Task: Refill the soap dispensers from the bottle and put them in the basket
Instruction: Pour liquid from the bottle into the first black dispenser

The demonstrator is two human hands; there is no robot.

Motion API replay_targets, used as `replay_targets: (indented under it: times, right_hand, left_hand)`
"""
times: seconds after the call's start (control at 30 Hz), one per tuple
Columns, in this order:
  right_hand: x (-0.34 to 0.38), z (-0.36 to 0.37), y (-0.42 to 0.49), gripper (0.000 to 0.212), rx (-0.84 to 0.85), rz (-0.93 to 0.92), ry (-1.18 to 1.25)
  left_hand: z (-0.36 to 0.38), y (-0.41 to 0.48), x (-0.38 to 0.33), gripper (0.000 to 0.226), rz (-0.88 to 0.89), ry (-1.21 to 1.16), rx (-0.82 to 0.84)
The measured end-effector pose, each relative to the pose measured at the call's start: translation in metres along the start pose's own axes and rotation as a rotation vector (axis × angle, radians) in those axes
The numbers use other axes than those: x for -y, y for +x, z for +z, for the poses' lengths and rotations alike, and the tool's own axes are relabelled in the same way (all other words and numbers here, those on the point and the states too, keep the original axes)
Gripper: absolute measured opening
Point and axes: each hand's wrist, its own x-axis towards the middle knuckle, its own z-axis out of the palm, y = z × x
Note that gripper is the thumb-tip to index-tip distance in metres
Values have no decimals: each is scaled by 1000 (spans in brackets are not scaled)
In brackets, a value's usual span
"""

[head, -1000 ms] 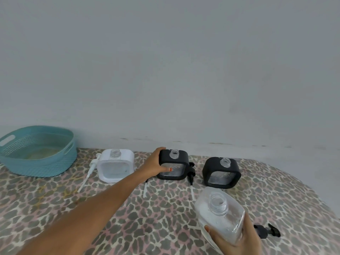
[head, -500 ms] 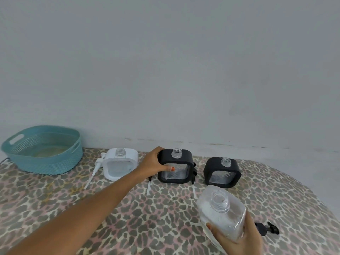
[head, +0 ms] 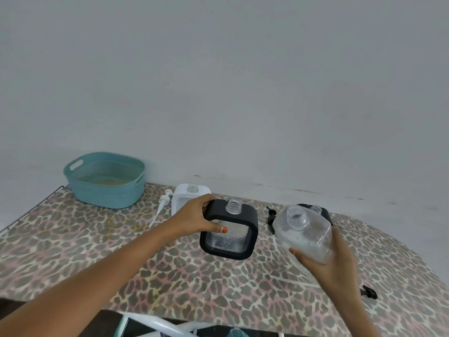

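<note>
My left hand grips a black-framed soap dispenser with an open clear neck, held near the table's middle. My right hand holds a clear refill bottle, uncapped, tilted with its mouth toward that dispenser. A white dispenser stands behind my left hand, its neck open. A second black dispenser is mostly hidden behind the refill bottle. The teal basket sits at the far left against the wall.
A white pump with its tube lies left of the white dispenser. A black pump lies between the black dispensers, another black pump at the right. The leopard-print table ends at a wall behind.
My left hand has pulled the black dispenser off its place in the row, toward me. My right hand has raised the refill bottle up beside it. The camera view has shifted right.
</note>
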Motion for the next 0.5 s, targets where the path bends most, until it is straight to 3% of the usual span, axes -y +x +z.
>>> replay_targets:
  times: [0.23,0.5]
  right_hand:
    - [19,8,26,77,64,-181,-152]
    - [29,18,43,66,127,-468,-307]
  left_hand:
    - [-6,-34,1,71,-6,25,36]
    - [-8,-51,-1,52,24,33,85]
